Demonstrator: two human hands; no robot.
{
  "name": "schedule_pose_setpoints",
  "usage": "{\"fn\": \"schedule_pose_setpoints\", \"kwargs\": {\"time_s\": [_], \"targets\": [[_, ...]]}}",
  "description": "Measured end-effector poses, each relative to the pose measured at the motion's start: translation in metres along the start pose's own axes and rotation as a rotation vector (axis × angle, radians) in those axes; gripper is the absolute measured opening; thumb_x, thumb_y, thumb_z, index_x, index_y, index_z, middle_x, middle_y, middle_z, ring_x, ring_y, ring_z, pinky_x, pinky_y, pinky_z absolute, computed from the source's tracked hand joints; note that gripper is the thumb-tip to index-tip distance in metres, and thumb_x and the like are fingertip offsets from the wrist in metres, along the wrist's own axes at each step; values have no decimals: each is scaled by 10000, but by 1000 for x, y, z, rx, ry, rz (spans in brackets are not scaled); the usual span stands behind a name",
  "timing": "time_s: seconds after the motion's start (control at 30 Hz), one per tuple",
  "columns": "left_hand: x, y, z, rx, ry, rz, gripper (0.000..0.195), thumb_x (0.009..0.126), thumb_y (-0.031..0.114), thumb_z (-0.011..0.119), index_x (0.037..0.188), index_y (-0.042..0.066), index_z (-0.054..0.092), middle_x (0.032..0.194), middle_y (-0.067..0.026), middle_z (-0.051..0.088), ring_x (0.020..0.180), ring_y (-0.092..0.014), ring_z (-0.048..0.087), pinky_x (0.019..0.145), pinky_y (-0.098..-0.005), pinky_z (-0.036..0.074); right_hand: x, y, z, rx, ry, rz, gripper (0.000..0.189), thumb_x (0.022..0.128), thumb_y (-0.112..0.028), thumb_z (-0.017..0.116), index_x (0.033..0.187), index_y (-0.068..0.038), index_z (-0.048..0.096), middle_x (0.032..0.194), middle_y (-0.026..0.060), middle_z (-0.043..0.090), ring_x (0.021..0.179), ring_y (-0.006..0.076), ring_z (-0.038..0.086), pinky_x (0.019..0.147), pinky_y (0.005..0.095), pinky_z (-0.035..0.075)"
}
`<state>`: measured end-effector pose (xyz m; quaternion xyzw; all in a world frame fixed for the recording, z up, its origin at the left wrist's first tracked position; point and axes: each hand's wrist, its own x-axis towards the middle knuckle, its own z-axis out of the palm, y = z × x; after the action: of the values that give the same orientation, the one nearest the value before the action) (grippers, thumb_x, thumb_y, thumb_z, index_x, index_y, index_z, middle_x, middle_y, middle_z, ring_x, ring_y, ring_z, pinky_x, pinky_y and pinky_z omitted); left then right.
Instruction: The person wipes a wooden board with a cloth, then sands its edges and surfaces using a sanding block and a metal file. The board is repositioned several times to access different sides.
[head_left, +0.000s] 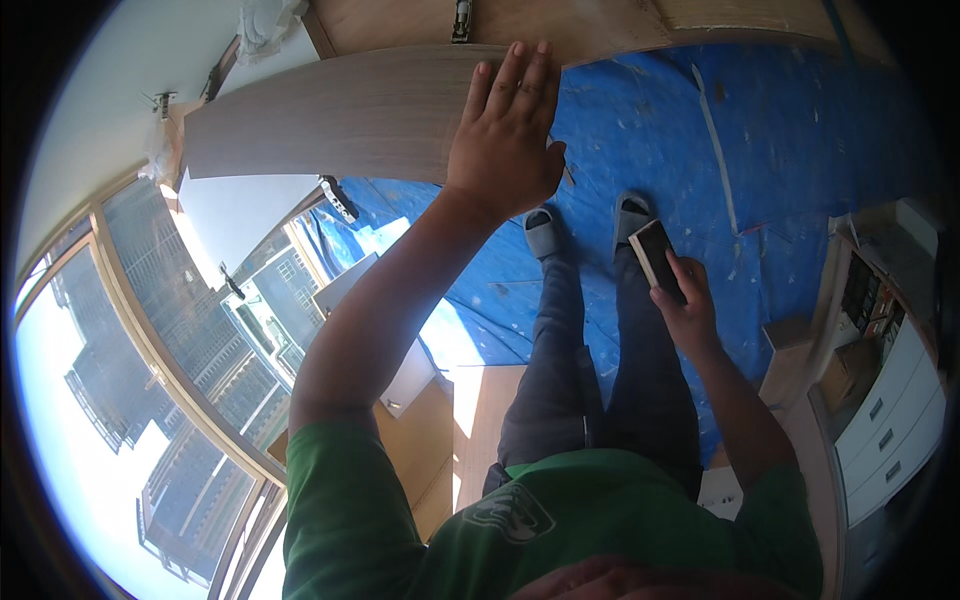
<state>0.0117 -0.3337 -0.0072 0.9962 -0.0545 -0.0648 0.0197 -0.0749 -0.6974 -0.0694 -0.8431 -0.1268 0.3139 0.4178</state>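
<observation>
My left hand (506, 124) lies flat on the right end of a wood-grain cabinet panel (322, 112), palm down, fingers slightly apart and holding nothing. The panel stretches away to the left at the top of the view. Lower and to the right, my right hand (691, 304) grips a rectangular sanding block (660, 259) with a dark face and a pale layered side. That block is held above my right leg and slipper, apart from the panel.
A blue tarpaulin (765, 142) covers the floor under my slippers (541, 232). Concealed hinges (462, 21) show on the cabinetry, with a white door (240, 214) at the left. Windows (150, 337) lie left; a cabinet with white drawers (889, 420) stands right. Boards (487, 427) lie near my legs.
</observation>
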Motion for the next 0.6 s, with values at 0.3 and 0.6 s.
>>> {"fn": "schedule_pose_setpoints", "kwargs": {"time_s": [0.3,0.6], "targets": [[-9,-19,-5,-61,162,-188,756,954,366,648,1619,134,374,1659,-150,373,1550,-358,306,1265,-555,210,3,2,-19,66,-38,14,690,974,-223,735,1566,-24,444,1321,180,546,1238,291,567,1069,412,463],[31,-62,0,-206,337,-95,431,835,441,805,1159,158,777,1150,-45,698,1185,-287,601,1081,-516,386,77,-65,-2,551,14,176,616,960,-200,726,1479,16,475,1113,93,637,955,158,644,887,315,534]]}}
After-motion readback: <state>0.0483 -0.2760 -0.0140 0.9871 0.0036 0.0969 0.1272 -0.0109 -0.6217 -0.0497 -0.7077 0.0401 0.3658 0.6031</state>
